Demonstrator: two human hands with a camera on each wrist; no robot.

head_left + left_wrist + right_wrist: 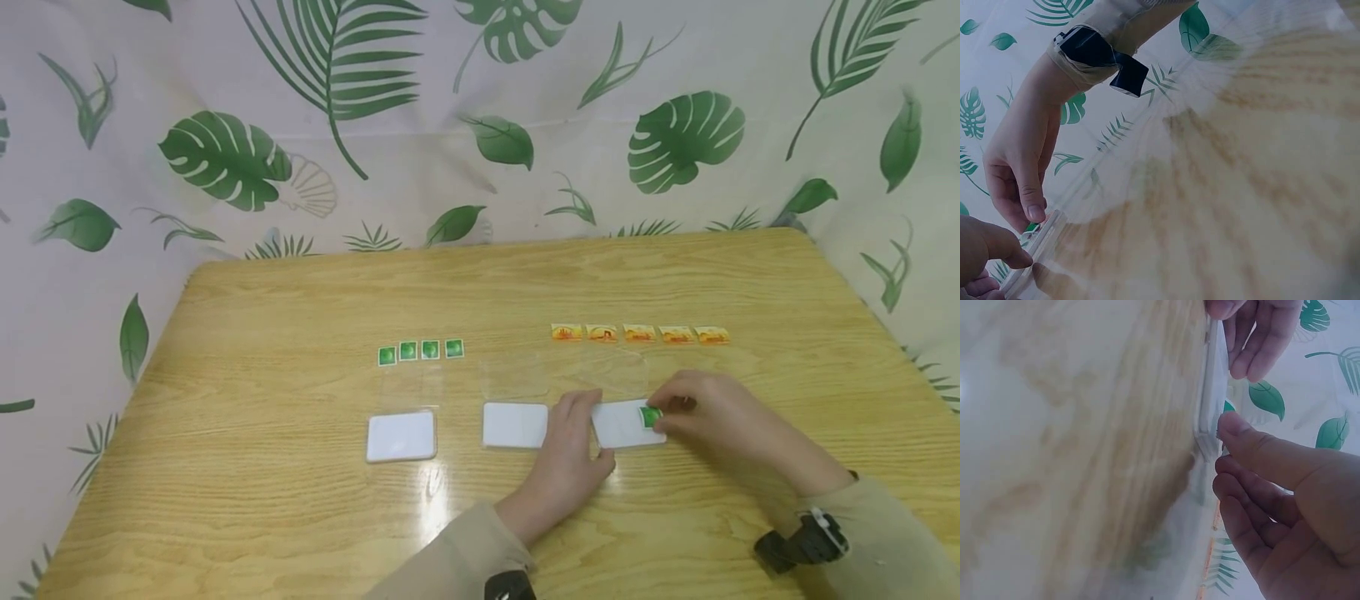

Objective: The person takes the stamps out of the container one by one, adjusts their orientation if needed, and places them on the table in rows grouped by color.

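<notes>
My right hand [701, 412] pinches a small green stamp [650, 417] between thumb and fingers, at the right end of the rightmost white card stack [621, 423]. The left hand [573, 446] holds that stack at its left end, fingers at the far edge and thumb at the near edge. From the side, in the right wrist view, the stack [1211, 387] looks thick and layered, and the right thumb and fingers [1250, 440] meet by its corner. In the left wrist view a sliver of the green stamp [1032, 227] shows under the right fingertips.
Two more white card stacks, a middle one [514, 425] and a left one [401, 436], lie in the same row. Behind them are faint clear plastic sheets [513, 377], several green stamps [430, 349] and several orange stamps [639, 333]. A leaf-patterned cloth [405, 183] hangs behind the wooden table [247, 367].
</notes>
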